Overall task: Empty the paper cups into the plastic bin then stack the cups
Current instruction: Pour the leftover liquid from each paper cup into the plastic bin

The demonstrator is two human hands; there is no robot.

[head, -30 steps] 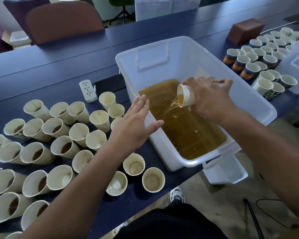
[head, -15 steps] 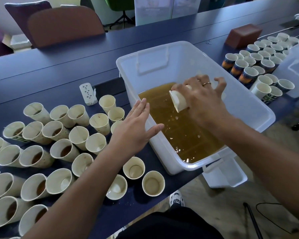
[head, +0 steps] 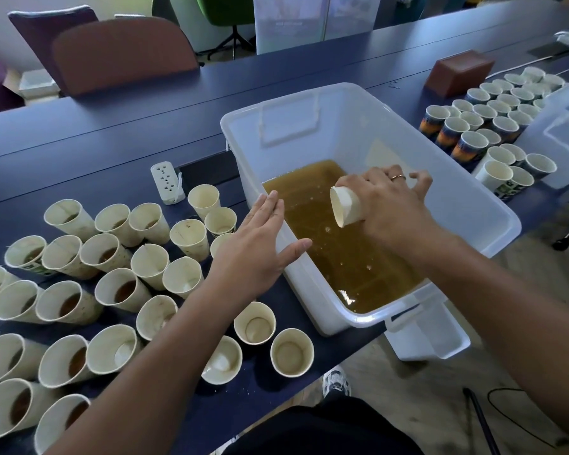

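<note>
A clear plastic bin (head: 493, 208) holding brown liquid (head: 342, 257) stands on the dark blue table. Over the liquid, my right hand (head: 391, 208) grips a white paper cup (head: 345, 206) tipped mouth-down toward the left; nothing pours from it. With straight fingers, my left hand (head: 260, 244) hovers flat beside the bin's left wall, above a cup (head: 222, 243). Several paper cups (head: 122, 287) stand left of the bin, some with brown liquid inside, some empty (head: 291, 353).
A second group of several cups (head: 486, 133), some with printed sleeves, stands right of the bin beside another clear container (head: 565, 136). A white power strip (head: 166, 183) lies behind the left cups. A brown box (head: 460, 72) and chairs (head: 122, 54) are farther back.
The stream from the held cup has stopped. My right hand turned the cup further over and lowered it over the liquid. My left hand stayed near the bin's left wall.
</note>
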